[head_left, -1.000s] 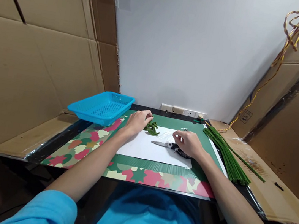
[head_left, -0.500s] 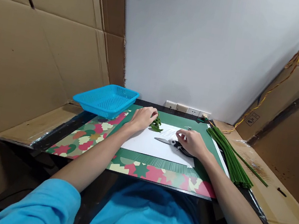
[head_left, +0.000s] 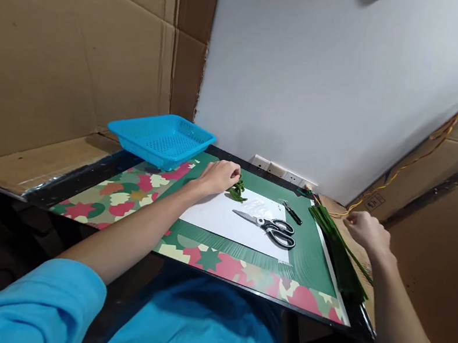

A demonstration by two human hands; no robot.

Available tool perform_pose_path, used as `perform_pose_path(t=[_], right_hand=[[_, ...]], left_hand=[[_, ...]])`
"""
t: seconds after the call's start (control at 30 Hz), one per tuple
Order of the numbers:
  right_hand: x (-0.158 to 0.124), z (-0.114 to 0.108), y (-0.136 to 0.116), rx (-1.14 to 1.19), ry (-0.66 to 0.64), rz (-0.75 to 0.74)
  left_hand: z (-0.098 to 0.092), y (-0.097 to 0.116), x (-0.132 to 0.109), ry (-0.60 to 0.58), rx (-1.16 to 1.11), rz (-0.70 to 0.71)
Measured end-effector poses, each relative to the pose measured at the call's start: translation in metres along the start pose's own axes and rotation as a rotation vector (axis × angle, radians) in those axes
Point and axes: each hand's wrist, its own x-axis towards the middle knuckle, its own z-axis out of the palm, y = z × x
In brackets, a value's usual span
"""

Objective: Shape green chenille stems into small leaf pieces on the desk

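Observation:
My left hand (head_left: 220, 176) rests at the far left corner of the white paper (head_left: 208, 212), fingertips pinched at the top of a curled green bunch (head_left: 237, 191) that looks like bent pipe cleaners. Off to the right, my right hand (head_left: 369, 232) hangs in the air beside a bundle of long green stems (head_left: 337, 250), like pipe cleaners. Its fingers are curled together; whatever they may hold is hidden. Black-handled scissors (head_left: 276, 229) lie on the paper, blades pointing left. Behind them is a small black-handled tool (head_left: 292, 213).
A blue perforated basket (head_left: 161, 139) stands at the back left. Green and patterned sheets (head_left: 213, 260) cover the table. Wall sockets (head_left: 277, 170) line the back edge. Cardboard panels (head_left: 79, 38) close in both sides, and yellow twisted wire (head_left: 440, 132) hangs at right.
My right hand has moved from over the scissors rightward to the green stem bundle, uncovering the scissors handles and the small tool. My left hand stays at the curled bunch. The view has tilted slightly.

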Motion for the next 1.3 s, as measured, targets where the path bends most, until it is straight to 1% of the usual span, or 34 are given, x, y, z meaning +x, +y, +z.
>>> perform_pose_path(t=[0.1, 0.13, 0.2, 0.37, 0.57, 0.73, 0.87, 0.97, 1.07, 1.2, 1.3], right_hand=[[0.009, 0.008, 0.027, -0.027, -0.189, 0.029], [0.012, 0.012, 0.032, -0.027, -0.245, 0.034], [0.016, 0.02, 0.037, -0.035, -0.312, 0.044], [0.025, 0.033, 0.035, -0.023, -0.376, 0.045], [0.034, 0.036, 0.035, -0.015, -0.407, 0.037], [0.037, 0.039, 0.035, -0.012, -0.426, 0.03], [0.033, 0.04, 0.034, -0.031, -0.397, 0.039], [0.025, 0.032, 0.033, -0.06, -0.317, 0.041], [0.016, 0.014, 0.029, -0.098, -0.199, 0.052], [0.011, -0.016, 0.022, -0.129, -0.053, 0.078], [0.008, -0.036, 0.009, -0.089, 0.057, 0.036]], left_hand=[[0.001, -0.002, -0.001, -0.009, -0.017, -0.006], [0.001, -0.002, -0.001, -0.012, -0.021, -0.005], [0.001, -0.003, -0.002, -0.016, -0.027, -0.002], [0.001, -0.001, -0.003, -0.005, -0.034, 0.014], [-0.001, 0.004, -0.005, 0.065, -0.055, -0.004], [0.0, 0.004, -0.005, 0.062, -0.066, 0.007], [0.001, 0.003, -0.006, 0.051, -0.077, 0.031], [0.002, 0.004, -0.007, 0.051, -0.098, 0.054], [0.003, 0.007, -0.01, 0.044, -0.125, 0.096], [0.007, 0.014, -0.013, 0.019, -0.158, 0.159], [0.01, 0.018, -0.015, -0.003, -0.185, 0.195]])
